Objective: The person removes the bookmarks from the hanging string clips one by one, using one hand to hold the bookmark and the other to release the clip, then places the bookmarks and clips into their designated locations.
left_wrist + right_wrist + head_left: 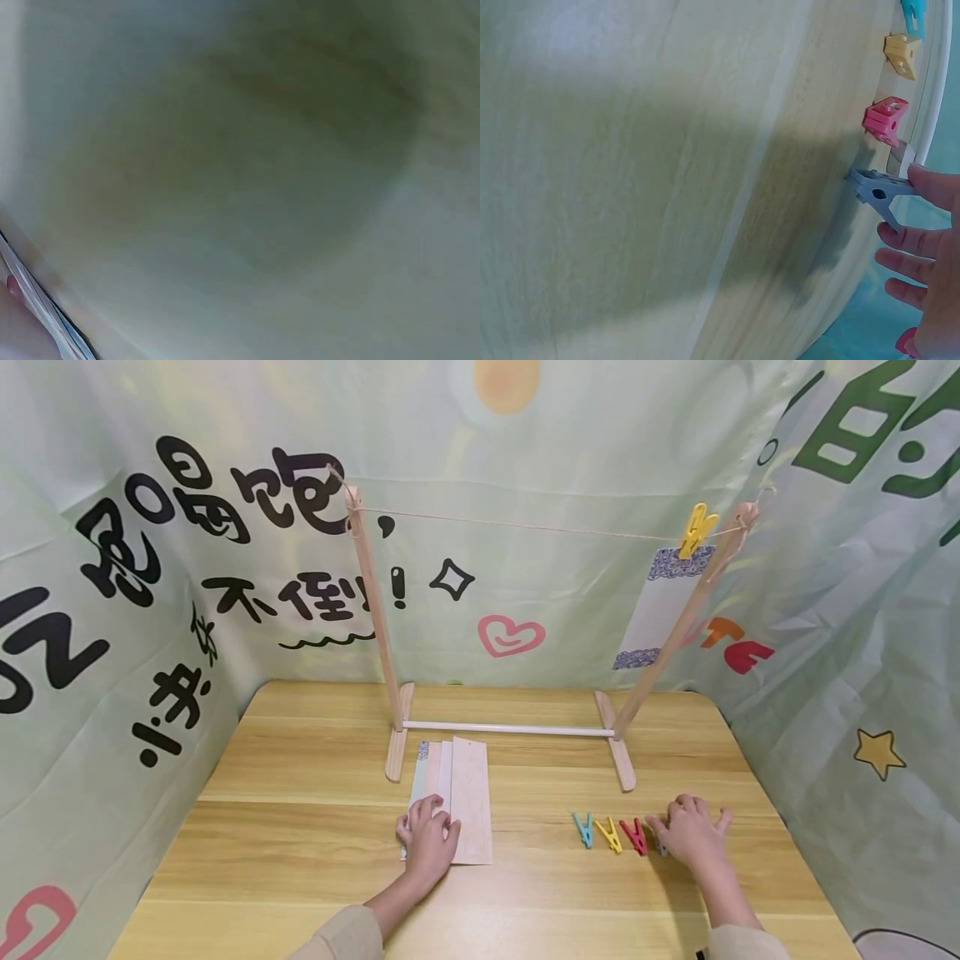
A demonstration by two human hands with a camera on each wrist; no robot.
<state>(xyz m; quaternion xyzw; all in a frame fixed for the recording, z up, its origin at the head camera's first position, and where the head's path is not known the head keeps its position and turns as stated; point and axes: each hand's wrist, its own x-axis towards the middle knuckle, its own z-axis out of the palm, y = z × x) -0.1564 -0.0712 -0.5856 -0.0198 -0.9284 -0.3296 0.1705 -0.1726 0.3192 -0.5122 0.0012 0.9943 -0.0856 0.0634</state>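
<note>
My left hand [429, 841] rests on a fanned row of pale paper strips [472, 802] on the table, its fingers bent over the strips at the left. One strip there has a blue patterned end. In the left wrist view the strips [49, 311] show edge-on beside a fingertip. At the right, my right hand [692, 833] pinches a grey-blue clothespin [875, 182] by its handles, between thumb and forefinger, the other fingers spread. Left of it lie a red clothespin [633, 837], a yellow clothespin [609, 835] and a light blue clothespin [582, 831].
Behind the strips stands a wooden frame [377, 610] with a string [517, 525] across its top and a white rod [510, 727] low down. A yellow clothespin [697, 531] holds a white strip [660, 610] with blue patterned ends on the string. Printed cloth [600, 435] surrounds the table.
</note>
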